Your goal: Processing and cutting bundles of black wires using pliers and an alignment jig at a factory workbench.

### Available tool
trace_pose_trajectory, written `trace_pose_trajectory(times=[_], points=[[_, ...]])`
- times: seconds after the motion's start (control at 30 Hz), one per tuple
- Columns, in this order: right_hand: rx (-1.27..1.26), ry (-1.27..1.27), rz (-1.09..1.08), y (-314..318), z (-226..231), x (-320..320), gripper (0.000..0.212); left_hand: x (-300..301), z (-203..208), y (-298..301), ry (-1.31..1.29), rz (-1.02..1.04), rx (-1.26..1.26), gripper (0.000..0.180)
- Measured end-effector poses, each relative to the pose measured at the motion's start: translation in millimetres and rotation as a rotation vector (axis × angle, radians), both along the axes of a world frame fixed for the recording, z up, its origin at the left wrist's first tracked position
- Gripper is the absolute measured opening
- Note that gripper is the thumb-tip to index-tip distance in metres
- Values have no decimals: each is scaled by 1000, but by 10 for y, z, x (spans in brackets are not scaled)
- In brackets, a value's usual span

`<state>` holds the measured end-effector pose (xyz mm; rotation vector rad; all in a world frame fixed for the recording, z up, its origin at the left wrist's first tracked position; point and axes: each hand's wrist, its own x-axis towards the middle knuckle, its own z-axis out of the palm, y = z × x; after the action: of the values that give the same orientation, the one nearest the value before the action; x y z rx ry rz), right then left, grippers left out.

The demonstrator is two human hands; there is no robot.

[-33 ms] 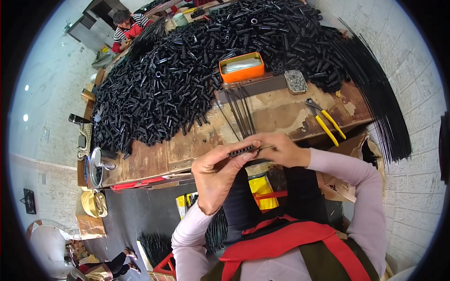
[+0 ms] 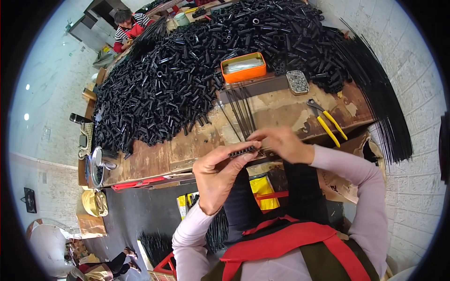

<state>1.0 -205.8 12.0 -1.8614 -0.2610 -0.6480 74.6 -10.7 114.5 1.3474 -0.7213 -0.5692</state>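
Note:
My left hand (image 2: 215, 165) is closed on a small dark ridged strip (image 2: 242, 151), pinched between thumb and fingers above the table's near edge. My right hand (image 2: 282, 144) is just right of it, fingertips close to the strip's right end. Motion smears its fingers, and whether they hold anything is unclear. Beyond both hands, several thin dark rods (image 2: 240, 110) lie on the wooden table (image 2: 157, 157), pointing away from me.
A large heap of black tubes (image 2: 178, 79) covers the far table. An orange box (image 2: 243, 75) of thin pale sticks, a clear tub of small bits (image 2: 297, 82) and yellow-handled pliers (image 2: 332, 126) lie near it. Long black rods (image 2: 382, 89) hang at right. Another person (image 2: 129, 28) sits far left.
My right hand has shifted slightly right, its fingers lifting from the strip's end and blurring. The left hand keeps its grip in nearly the same place.

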Motion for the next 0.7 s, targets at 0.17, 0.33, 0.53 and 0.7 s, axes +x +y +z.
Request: trace_pose_trajectory(times=[0.17,0.33,0.53,0.7], points=[[-37,542,-163,-679,-5,599,32,-3,-24,43,7,-41,-51,22],[439,710,-123,-636,-95,1009,34,-34,21,66,-4,-36,-39,20],[845,756,404,-430,-34,676,48,-44,332,168,-145,-53,-112,15],[1312,1099,573,-88,14,644,50,-146,411,266,-197,-120,-111,9]])
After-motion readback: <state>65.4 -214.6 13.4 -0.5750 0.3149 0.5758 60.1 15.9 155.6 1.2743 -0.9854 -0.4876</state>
